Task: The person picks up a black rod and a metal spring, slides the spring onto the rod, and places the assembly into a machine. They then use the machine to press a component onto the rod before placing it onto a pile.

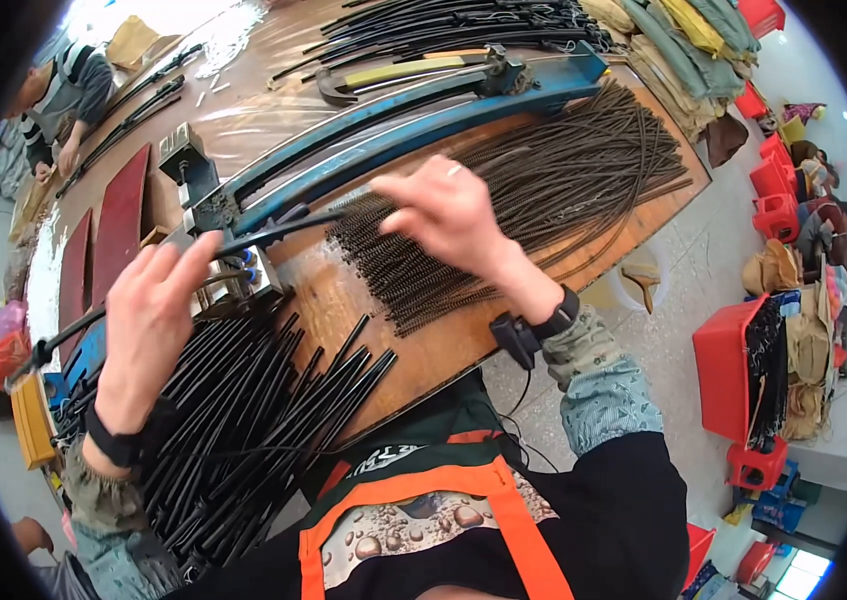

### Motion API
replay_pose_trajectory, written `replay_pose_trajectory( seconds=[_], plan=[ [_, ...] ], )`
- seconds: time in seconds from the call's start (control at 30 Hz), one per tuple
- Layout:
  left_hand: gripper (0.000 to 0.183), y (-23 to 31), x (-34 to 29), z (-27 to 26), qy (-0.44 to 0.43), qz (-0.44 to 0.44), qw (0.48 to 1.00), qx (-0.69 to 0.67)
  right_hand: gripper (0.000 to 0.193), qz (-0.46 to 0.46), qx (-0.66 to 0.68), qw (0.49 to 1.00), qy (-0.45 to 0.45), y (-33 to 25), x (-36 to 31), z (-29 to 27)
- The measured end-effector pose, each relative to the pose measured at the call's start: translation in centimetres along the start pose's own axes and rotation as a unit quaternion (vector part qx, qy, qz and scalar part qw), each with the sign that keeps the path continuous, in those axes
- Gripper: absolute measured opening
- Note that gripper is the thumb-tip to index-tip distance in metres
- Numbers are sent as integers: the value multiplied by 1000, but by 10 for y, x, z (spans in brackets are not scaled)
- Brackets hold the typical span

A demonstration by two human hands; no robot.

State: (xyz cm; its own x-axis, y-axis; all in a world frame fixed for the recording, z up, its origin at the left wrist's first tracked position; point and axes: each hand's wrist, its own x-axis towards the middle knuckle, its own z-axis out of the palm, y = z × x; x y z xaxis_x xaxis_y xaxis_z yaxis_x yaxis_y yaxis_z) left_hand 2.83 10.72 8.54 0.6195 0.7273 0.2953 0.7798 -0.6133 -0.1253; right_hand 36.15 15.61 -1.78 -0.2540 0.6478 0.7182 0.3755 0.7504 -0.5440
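Observation:
My left hand (149, 310) is closed around a long black rod (289, 228), which slants from the lower left up toward the middle of the table. Its thicker fitting shows at the lower left end. Just past the rod's upper end is my right hand (444, 215), index finger and thumb apart, nothing visible between them. Below that hand lies a wide bundle of long, thin, dark coil springs (544, 185). Under my left hand, a pile of black tubes (234, 430) rests at the table's near edge. A small metal fixture (254, 275) sits behind the rod.
A long blue metal frame (414, 140) crosses the table, with a hammer (414, 70) beyond it. More black rods (464, 28) lie at the back. Dark red boards (122, 225) are at left, near another person (69, 90). A red crate (729, 370) stands at right.

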Motion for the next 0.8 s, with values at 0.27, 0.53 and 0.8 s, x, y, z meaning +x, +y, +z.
replay_pose_trajectory(
  seconds=[0.27,0.53,0.8],
  plan=[
    [29,-14,-20,2,35,-36,996,-75,25,-67,-110,992,6,-2,20,28],
    [19,-85,-58,-55,158,-147,976,8,16,187,104,966,-146,10,79,89],
    [21,-106,-145,-77,165,-252,953,-10,10,37,283,929,-238,-27,147,199]
  ],
)
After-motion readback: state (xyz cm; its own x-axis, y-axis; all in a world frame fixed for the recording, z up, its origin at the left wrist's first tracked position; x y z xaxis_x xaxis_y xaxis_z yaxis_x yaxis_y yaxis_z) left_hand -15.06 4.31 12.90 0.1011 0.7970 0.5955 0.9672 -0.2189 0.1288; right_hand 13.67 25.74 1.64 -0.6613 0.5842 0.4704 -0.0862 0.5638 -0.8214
